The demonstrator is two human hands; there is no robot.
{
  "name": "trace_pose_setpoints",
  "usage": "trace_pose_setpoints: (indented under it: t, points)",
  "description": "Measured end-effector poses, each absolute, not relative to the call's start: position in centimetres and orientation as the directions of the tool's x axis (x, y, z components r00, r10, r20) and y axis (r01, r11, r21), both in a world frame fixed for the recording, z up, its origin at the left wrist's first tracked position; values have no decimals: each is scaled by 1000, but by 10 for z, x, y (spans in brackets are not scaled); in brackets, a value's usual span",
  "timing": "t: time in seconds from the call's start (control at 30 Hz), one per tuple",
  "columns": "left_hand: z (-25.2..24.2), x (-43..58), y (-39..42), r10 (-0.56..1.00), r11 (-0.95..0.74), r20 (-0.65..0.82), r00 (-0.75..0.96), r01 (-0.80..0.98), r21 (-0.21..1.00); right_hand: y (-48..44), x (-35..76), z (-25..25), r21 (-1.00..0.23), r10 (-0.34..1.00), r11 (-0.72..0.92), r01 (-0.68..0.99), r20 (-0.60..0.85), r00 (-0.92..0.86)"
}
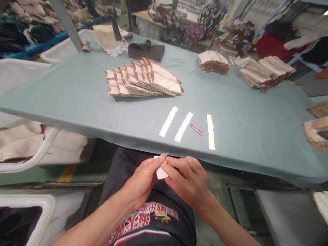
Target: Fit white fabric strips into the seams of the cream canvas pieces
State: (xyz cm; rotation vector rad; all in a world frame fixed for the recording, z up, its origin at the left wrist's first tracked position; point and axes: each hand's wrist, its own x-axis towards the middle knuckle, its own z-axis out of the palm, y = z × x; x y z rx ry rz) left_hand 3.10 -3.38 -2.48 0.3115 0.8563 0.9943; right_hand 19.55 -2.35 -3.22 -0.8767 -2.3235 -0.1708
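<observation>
A small white strip [162, 173] is pinched between my hands, just off the table's near edge and above my lap. My left hand [146, 176] is closed on its left side, thumb on top. My right hand [188, 176] grips it from the right with thumb and forefinger; thin threads stick up at the fingertips. On the table ahead lie two slanted white strips [168, 122] and a third, creamier strip [211, 132] to the right. Pink thread snips [197, 129] rest between the strips, beside the middle one.
A blue-green cloth covers the table [77, 99]. Fanned stacks of cream fabric pieces with brown edges [143, 78] lie beyond the strips. More stacks [266, 71] sit at the far right. White bins [46, 150] stand at the left. Another person [212, 17] is in the background.
</observation>
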Motion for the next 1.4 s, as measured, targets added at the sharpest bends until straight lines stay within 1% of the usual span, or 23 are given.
trace_pose_setpoints:
  t: [0.07, 0.1, 0.13, 0.17, 0.23, 0.27, 0.33, 0.37, 0.43, 0.5, 0.53, 0.57, 0.63, 0.67, 0.73, 0.87, 1.0, 1.07, 1.17, 1.23, 1.3, 1.37, 1.4]
  points:
    - [-27, 29, -35, 830, 538, -491, 264, -611, 581, -23, 189, -34, -104, 546, 772, 627, 614, -570]
    - [-28, 28, -35, 821, 550, -502, 270, -606, 575, -23, 186, -34, -152, 567, 767, 623, 615, -548]
    - [-30, 25, -34, 809, 568, -519, 277, -597, 566, -23, 183, -33, -251, 617, 748, 614, 604, -505]
    - [-31, 23, -33, 794, 586, -538, 282, -590, 555, -24, 180, -32, -399, 699, 696, 597, 564, -439]
    - [-31, 17, -31, 773, 606, -567, 285, -598, 525, -25, 176, -28, -741, 890, 454, 494, 359, -280]
    - [-31, 14, -30, 769, 605, -572, 285, -615, 507, -26, 176, -26, -864, 952, 290, 411, 216, -218]
    - [-30, 10, -28, 772, 589, -565, 291, -661, 465, -27, 175, -24, -968, 988, 27, 249, -12, -153]
    - [-30, 9, -27, 773, 582, -560, 298, -683, 441, -28, 176, -24, -981, 987, -41, 190, -69, -144]
    - [-31, 10, -25, 772, 573, -555, 308, -716, 400, -30, 177, -27, -986, 987, -66, 150, -87, -135]
    - [-32, 12, -23, 760, 568, -577, 299, -736, 367, -35, 177, -32, -970, 985, 57, 235, 17, -169]
    - [-34, 14, -22, 757, 556, -592, 275, -746, 365, -38, 177, -36, -930, 967, 189, 316, 119, -227]
    - [-35, 15, -21, 759, 536, -606, 238, -756, 375, -41, 177, -40, -847, 922, 348, 401, 233, -310]
    - [-37, 16, -19, 775, 486, -612, 156, -766, 420, -48, 177, -49, -604, 784, 614, 509, 392, -481]
    - [-38, 16, -19, 790, 466, -601, 123, -758, 457, -52, 177, -55, -504, 732, 680, 532, 424, -534]
    - [-39, 16, -19, 822, 441, -564, 76, -713, 546, -58, 178, -66, -427, 712, 702, 570, 436, -551]
    - [-37, 16, -24, 887, 381, -461, 8, -576, 723, -69, 180, -87, -469, 752, 659, 588, 426, -503]
    - [-33, 19, -28, 919, 352, -395, 6, -467, 811, -83, 179, -102, -568, 794, 604, 558, 371, -481]
    - [-30, 21, -30, 929, 349, -369, 36, -421, 837, -91, 179, -108, -661, 830, 542, 518, 327, -452]
    - [-25, 24, -34, 944, 329, -308, 117, -344, 879, -96, 184, -113, -889, 962, 250, 384, 184, -200]
    - [-23, 27, -37, 949, 305, -266, 168, -290, 907, -91, 192, -110, -974, 998, 64, 218, 67, 3]
    - [-23, 31, -41, 951, 285, -240, 196, -252, 925, -79, 198, -99, -993, 996, 37, 116, 46, 81]
    - [-25, 35, -42, 941, 306, -252, 224, -252, 918, -65, 199, -80, -994, 996, 60, 90, 65, 62]
    - [-26, 37, -43, 933, 330, -269, 240, -269, 905, -58, 197, -69, -998, 999, 29, 49, 31, 28]
